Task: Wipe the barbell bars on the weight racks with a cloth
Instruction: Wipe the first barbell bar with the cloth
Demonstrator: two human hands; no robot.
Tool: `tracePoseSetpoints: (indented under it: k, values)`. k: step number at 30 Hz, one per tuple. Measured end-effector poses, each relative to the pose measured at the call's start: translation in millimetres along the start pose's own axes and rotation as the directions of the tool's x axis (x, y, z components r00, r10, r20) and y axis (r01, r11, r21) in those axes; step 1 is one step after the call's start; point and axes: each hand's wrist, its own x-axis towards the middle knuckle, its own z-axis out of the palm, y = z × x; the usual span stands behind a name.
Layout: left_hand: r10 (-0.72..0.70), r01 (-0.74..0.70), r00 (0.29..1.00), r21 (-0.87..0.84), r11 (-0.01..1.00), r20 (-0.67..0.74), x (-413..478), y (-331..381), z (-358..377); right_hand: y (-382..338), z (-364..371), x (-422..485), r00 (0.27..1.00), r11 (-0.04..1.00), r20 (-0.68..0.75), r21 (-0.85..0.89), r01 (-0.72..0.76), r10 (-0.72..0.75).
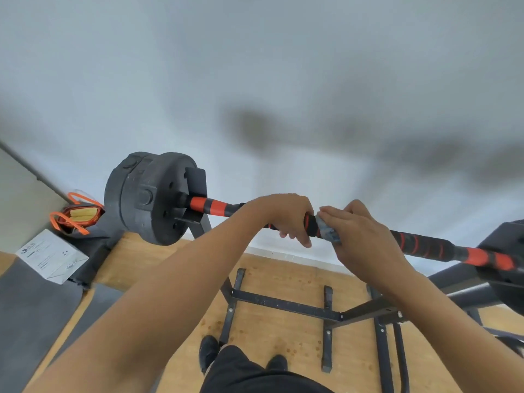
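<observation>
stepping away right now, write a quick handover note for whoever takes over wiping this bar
Left hand: grips the barbell bar near its middle, steadying it on the rack.
Right hand: holds the grey cloth wrapped on the bar, right beside the left hand.
Done: the cloth is on mid-bar; which stretches are already clean cannot be told.
Left: run the cloth along the bar out toward the weight plates on both sides, then do the task's other bars, none in view here.
</observation>
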Motion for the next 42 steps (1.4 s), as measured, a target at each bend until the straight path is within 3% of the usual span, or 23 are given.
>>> tracePoseSetpoints:
  k: [1, 3, 6, 8, 13, 16, 18, 21, 25, 27, 29, 31, 33, 36, 38, 42]
  values:
    - [0.038, -0.016, 0.985, 0.129, 0.991, -0.171, -2, -1, 8, 3, -2, 7, 1.000, 1.000, -0.001, -0.002, -0.007, 0.007]
    - [0.114, 0.057, 0.885, 0.348, 0.936, -0.451, -8, -2, 29, 8, -5, 22, 0.999, 0.999, -0.013, 0.027, -0.043, 0.044]
    - [0.200, 0.152, 0.760, 0.468, 0.871, -0.619, -7, -2, 64, 10, -2, 35, 0.995, 0.995, 0.046, 0.059, -0.085, 0.083]
    - [0.213, 0.194, 0.715, 0.483, 0.854, -0.665, -3, -3, 68, 7, 1, 34, 0.994, 0.996, 0.085, 0.049, -0.069, 0.065]
    - [0.044, 0.175, 0.878, 0.405, 0.898, -0.476, 3, 6, 44, -7, 3, 12, 0.998, 0.996, -0.030, -0.074, 0.046, -0.048]
    - [-0.125, 0.149, 0.982, 0.179, 0.972, -0.142, 7, 9, 19, -13, 7, 2, 0.996, 0.958, -0.024, -0.275, 0.075, -0.085]
    - [-0.145, 0.149, 0.983, -0.022, 0.989, 0.111, 11, 7, 4, -17, 8, -4, 0.997, 0.938, -0.014, -0.339, 0.068, -0.078]
    - [-0.119, 0.157, 0.956, -0.123, 0.980, 0.269, 11, 5, -6, -24, 7, -14, 0.998, 0.928, 0.017, -0.368, 0.063, -0.060]
    - [-0.098, 0.146, 0.952, -0.149, 0.978, 0.291, 13, 3, -8, -33, 17, -43, 0.989, 0.948, 0.131, -0.299, 0.108, -0.071]
    - [-0.090, 0.137, 0.956, -0.153, 0.979, 0.278, 13, 3, -7, -36, 22, -63, 0.981, 0.983, 0.181, -0.151, 0.101, -0.073]
    - [-0.082, 0.122, 0.967, -0.153, 0.981, 0.241, 11, 2, -5, -35, 16, -75, 0.979, 0.999, 0.206, 0.044, -0.017, 0.007]
    - [-0.077, 0.109, 0.976, -0.154, 0.982, 0.204, 10, 2, -3, -26, 7, -76, 0.962, 0.956, 0.253, 0.241, -0.169, 0.106]
    - [-0.071, 0.096, 0.983, -0.146, 0.985, 0.168, 8, 3, -1, -16, -3, -70, 0.955, 0.873, 0.212, 0.400, -0.278, 0.206]
    - [-0.080, 0.088, 0.994, -0.104, 0.991, 0.073, 6, 3, 4, -2, -22, -54, 0.936, 0.752, 0.172, 0.559, -0.350, 0.308]
    - [-0.084, 0.084, 0.996, -0.037, 0.996, 0.002, 5, 4, 8, 7, -36, -38, 0.940, 0.723, 0.139, 0.607, -0.329, 0.311]
    - [-0.079, 0.094, 0.987, 0.110, 0.989, -0.140, -1, 5, 15, 27, -51, 5, 0.966, 0.833, 0.095, 0.490, -0.255, 0.240]
